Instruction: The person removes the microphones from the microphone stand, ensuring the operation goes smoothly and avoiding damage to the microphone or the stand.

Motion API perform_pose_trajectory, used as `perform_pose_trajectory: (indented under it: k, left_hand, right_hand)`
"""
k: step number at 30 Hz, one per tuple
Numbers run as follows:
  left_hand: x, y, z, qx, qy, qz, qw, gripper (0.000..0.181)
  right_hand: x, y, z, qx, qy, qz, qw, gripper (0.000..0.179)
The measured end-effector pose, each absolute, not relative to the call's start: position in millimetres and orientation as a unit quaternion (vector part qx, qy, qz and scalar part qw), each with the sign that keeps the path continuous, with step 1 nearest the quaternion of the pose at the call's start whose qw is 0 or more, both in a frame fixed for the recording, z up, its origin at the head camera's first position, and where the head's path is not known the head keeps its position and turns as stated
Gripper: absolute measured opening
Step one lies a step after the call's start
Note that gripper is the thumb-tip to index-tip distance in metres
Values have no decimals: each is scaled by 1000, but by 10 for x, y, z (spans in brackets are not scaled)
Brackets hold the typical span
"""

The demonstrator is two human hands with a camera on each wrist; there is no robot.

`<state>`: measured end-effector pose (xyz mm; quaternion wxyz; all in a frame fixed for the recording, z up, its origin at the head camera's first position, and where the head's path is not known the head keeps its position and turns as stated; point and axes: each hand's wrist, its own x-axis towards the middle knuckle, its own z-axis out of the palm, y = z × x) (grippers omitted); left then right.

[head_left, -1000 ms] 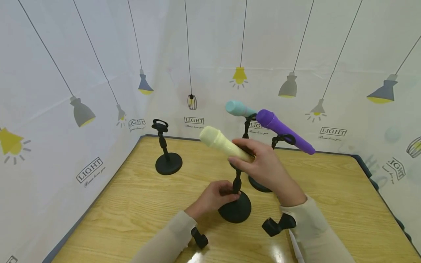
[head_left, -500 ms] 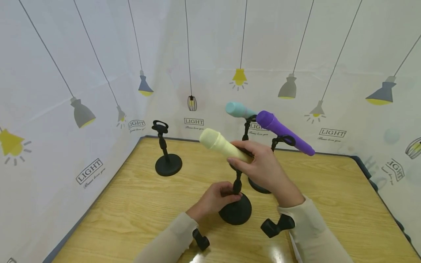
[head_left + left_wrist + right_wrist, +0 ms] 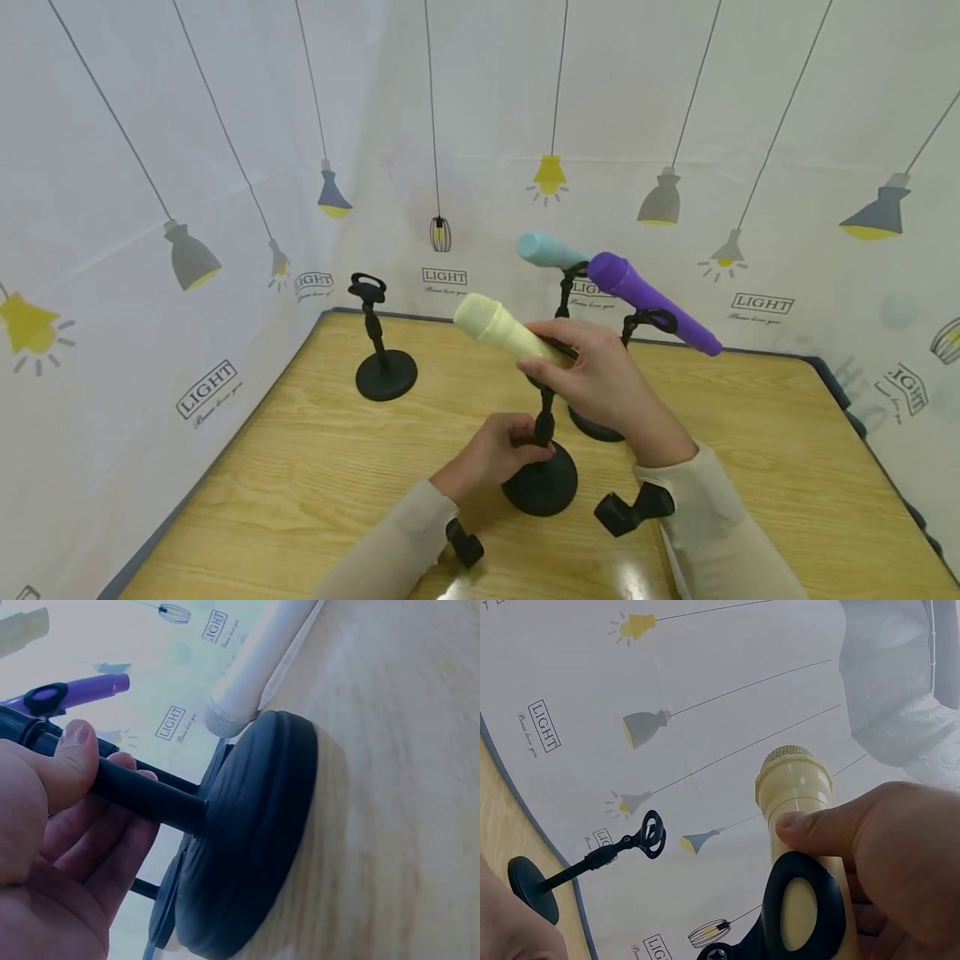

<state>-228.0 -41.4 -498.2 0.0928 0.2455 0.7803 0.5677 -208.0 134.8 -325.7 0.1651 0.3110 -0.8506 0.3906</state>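
1. Cream microphone (image 3: 491, 323) sat at the top of the near stand (image 3: 542, 487), tilted, head end up and toward the person's left. The right wrist view showed the black clip ring (image 3: 771, 915) around its body.
2. Right hand (image 3: 603, 379) gripped that microphone, thumb on one side and fingers curled on the other, just beside the ring.
3. Left hand (image 3: 491, 454) held the near stand low on its stem, just above the round base, thumb and fingers closed about the pole. Base stood on the table (image 3: 300, 467).
4. Done, by the look of it: teal microphone (image 3: 546, 250) and purple microphone (image 3: 652, 300) each rested tilted in a stand's clip behind, no hand on either.
5. Cream one judged nearly done: body inside the ring, hand not yet off it. Could not tell whether it was fully seated.
6. Left over, as things lay: far-left stand (image 3: 386, 375) stood upright, no microphone in its clip, well apart from both hands. White microphone (image 3: 259, 660) lay on the table, out of any clip.
7. Estimate: two settled, a third close, one pairing untouched.
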Motion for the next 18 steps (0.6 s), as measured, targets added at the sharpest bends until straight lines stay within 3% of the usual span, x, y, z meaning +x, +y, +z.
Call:
perform_pose_trajectory:
  k: [18]
  left_hand:
    - [-2339,-401,-4929,245,801,536,110,3]
  right_hand:
    - [-2136,1331,-3166,338,-853,374,137,36]
